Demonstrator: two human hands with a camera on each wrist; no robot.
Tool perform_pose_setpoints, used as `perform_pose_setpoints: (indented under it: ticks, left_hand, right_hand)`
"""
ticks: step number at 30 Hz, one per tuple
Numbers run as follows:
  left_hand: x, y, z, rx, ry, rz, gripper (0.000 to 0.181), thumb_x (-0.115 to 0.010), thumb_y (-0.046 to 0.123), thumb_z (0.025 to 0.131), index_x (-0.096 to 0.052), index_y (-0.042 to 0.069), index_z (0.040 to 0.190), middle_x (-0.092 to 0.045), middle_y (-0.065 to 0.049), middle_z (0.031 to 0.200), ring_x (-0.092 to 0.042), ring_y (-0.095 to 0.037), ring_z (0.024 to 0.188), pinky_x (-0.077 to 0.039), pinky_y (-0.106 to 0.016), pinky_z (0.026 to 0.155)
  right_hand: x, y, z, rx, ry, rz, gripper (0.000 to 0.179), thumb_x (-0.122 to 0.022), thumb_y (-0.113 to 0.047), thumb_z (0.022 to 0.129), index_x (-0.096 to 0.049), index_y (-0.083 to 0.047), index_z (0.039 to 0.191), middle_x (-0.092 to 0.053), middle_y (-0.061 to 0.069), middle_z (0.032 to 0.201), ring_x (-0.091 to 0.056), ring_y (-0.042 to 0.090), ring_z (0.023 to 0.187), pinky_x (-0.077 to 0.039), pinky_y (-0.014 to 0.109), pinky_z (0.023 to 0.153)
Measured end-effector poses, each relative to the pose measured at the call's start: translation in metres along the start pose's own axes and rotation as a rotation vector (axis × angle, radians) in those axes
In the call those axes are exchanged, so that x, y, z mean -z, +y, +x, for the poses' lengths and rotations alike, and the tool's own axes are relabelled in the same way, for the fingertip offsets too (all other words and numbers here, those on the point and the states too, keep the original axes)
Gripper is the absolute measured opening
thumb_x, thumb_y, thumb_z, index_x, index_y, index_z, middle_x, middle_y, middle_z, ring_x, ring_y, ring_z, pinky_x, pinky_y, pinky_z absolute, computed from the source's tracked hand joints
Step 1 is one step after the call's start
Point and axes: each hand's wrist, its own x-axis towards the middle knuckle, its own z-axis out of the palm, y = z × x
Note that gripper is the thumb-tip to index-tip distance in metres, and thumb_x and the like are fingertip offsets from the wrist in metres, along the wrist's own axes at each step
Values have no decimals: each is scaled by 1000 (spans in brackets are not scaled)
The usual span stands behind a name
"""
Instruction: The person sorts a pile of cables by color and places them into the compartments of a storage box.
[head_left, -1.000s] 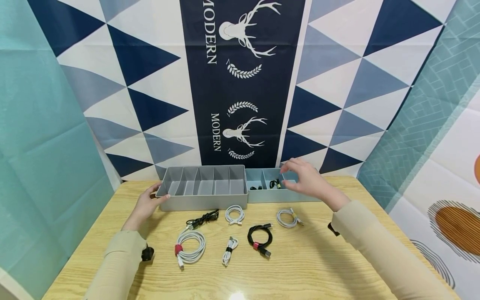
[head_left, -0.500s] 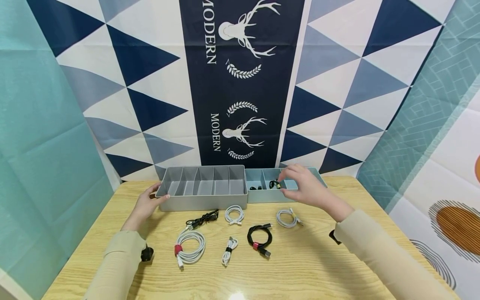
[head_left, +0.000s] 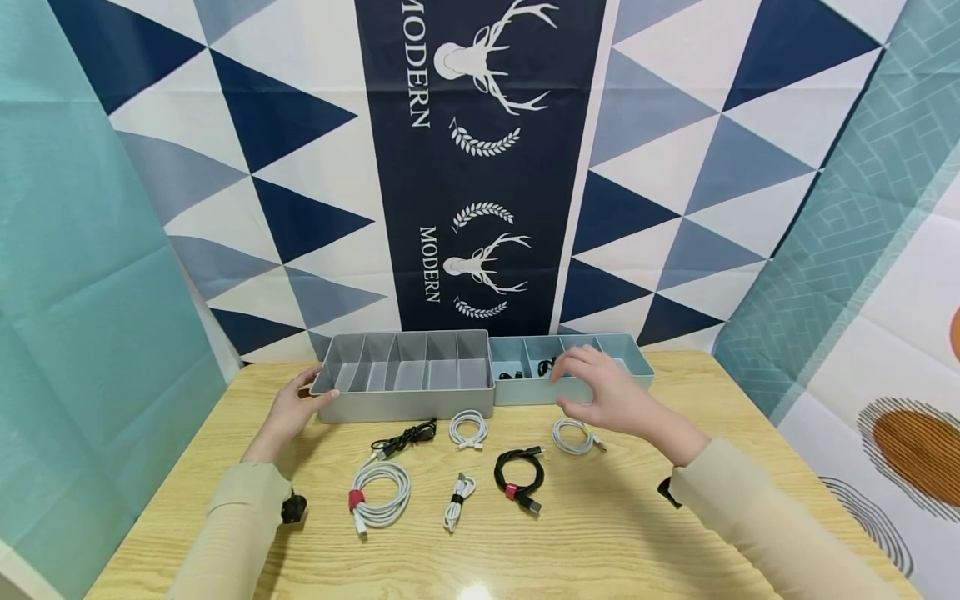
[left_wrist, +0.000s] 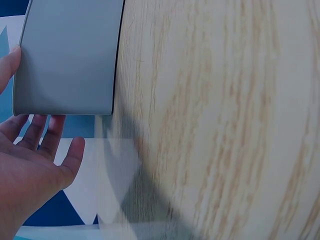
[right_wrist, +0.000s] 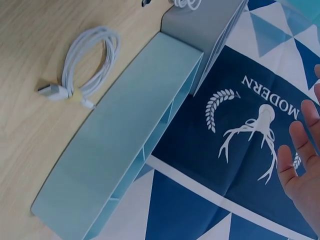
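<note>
My left hand (head_left: 291,410) holds the left end of a grey divided organizer box (head_left: 408,406), its thumb at the front rim. In the left wrist view, the fingers (left_wrist: 35,132) reach behind the box's end wall. My right hand (head_left: 603,393) hovers in front of a light blue divided box (head_left: 525,392), fingers loosely bent, thumb and fingertips apart, nothing between them. Inside the blue box, a black cable (head_left: 546,367) lies in the second compartment, partly hidden by the fingers, and small black pieces (head_left: 512,376) lie in the first. The grey compartments hold nothing visible.
Bundled cables lie on the wooden table (head_left: 600,542): a black one (head_left: 408,437), a white coil (head_left: 468,428), a large white coil (head_left: 382,493), a small white bundle (head_left: 458,502), a black coil (head_left: 520,477) and a white coil (head_left: 576,436). Patterned cloth (head_left: 480,167) hangs behind the boxes.
My right hand has come down and toward me, from over the blue box's compartments to its front edge. My left hand stays at the grey box.
</note>
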Motion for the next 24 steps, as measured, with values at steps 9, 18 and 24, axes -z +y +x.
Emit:
perform_pose_setpoints:
  ticks: [9,18,24]
  left_hand:
    - [0,0,1,1,-7,-11,91,-59,58,73,-16,18,144,-20,-16,145,-29,-36,125,-34,-50,96]
    - [-1,-1,2,-2,-6,-7,91,-59,58,74,-17,17,144,-20,-17,145,-30,-37,124,-33,-50,95]
    - [-1,0,1,-2,-4,-10,91,-59,57,74,-17,16,144,-20,-18,145,-29,-38,125,-32,-51,97]
  right_hand:
    - [-12,-12,-6,-10,-10,53,22,-66,-19,75,-56,-24,95,-53,-10,100,-46,10,96,-37,36,83]
    - [-26,-19,-11,13,4,86,25,-67,-17,73,-57,-23,95,-54,-10,100,-47,11,96,-40,35,82]
    - [-35,-20,-18,3,-20,96,24,-67,-17,73,-59,-20,96,-53,-12,99,-46,10,97,-38,36,84]
